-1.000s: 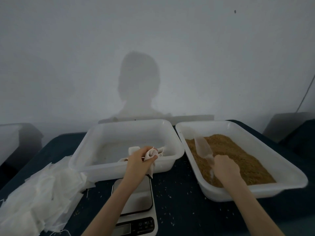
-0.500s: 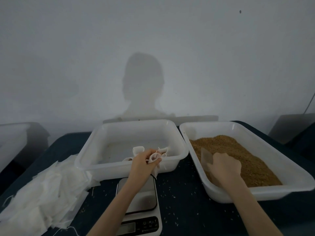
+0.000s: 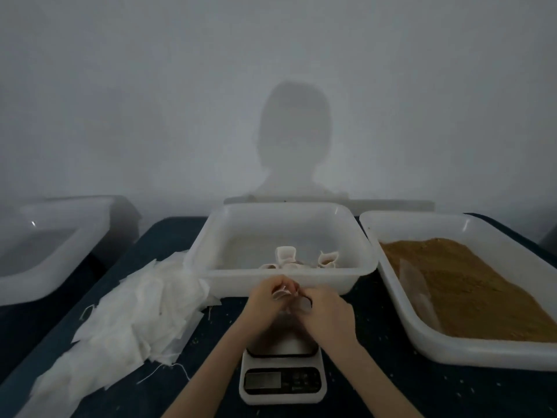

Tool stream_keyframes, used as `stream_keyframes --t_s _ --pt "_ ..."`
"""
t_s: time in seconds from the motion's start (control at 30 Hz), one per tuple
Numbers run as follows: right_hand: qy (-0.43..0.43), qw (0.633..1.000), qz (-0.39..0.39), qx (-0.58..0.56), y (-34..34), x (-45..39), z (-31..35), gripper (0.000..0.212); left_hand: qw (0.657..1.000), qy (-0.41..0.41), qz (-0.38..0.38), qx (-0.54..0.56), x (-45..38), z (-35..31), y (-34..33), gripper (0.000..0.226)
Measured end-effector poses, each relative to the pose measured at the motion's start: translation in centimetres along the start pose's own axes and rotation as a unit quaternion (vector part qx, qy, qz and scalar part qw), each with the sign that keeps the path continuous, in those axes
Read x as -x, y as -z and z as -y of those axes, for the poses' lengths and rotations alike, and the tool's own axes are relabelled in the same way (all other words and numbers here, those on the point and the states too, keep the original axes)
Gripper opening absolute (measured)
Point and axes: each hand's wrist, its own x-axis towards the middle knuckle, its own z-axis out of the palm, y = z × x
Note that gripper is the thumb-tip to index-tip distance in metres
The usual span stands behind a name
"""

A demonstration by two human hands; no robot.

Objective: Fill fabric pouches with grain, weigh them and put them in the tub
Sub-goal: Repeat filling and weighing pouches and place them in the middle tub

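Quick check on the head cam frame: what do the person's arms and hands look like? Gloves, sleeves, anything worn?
Both forearms are bare up to the bottom edge of the frame: no sleeves visible. The left hand and right hand wear no gloves. No watch, bracelet or ring shows on either, though dim light and blur could hide small items.

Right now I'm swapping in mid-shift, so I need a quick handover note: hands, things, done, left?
Left hand and right hand both grip one pouch above the scale.
Scoop lies in the grain tray.
Done: several filled pouches sit in the tub.
Left: weigh this pouch, put it in the tub, then work through the empty pouches heaped on the left.
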Motion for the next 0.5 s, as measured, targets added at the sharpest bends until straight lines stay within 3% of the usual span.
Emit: stream_keyframes --t_s 0.13,0.23,0.4,0.5 --pt "0.034 0.999 0.005 0.016 -1.2 -0.3 0.4 0.026 0.983 -0.026 -0.016 -0.181 0.2 1.5 1.1 0.034" --pt "0.054 0.998 -0.001 0.031 -1.4 -0.4 0.3 0.024 0.962 -0.035 -0.011 -0.271 0.6 1.7 1.3 0.025" --pt "0.058 0.998 0.021 0.001 -1.5 -0.5 0.0 0.02 0.973 -0.028 0.028 -0.227 0.9 1.3 1.9 0.015" --pt "0.047 0.998 -0.019 -0.046 -1.3 0.0 -0.9 0.018 0.987 -0.028 0.019 -0.159 1.9 1.5 2.4 0.014"
